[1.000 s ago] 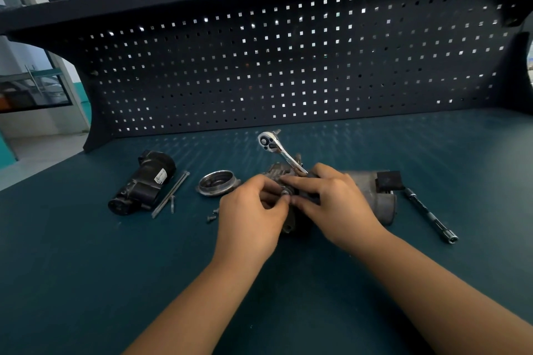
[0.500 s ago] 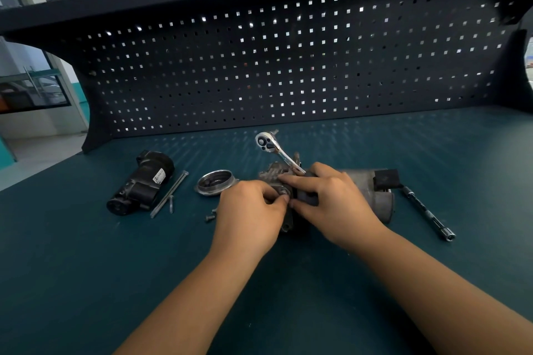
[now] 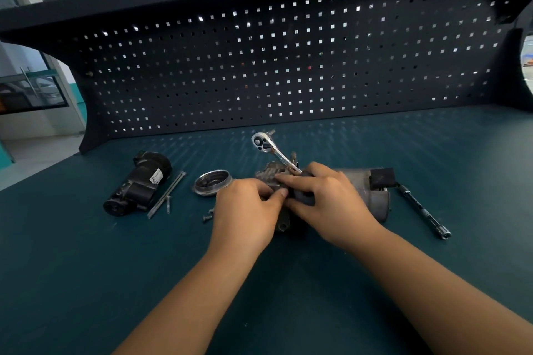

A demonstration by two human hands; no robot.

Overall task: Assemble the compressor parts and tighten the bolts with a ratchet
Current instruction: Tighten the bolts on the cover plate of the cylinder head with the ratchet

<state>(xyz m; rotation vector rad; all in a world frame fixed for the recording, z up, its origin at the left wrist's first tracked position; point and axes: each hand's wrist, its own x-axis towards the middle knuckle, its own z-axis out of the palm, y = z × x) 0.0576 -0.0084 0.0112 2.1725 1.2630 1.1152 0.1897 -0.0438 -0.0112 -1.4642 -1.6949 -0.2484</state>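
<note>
Compressor body (image 3: 372,196) lies on its side on the table (image 3: 86,268), long axis left to right, and we have both hands at its left end: left hand (image 3: 245,210) curled, pinching the housing, right hand (image 3: 328,199) gripping it from the right. Ratchet (image 3: 274,154) slants away just behind the right hand, so that one is nearer it.
</note>
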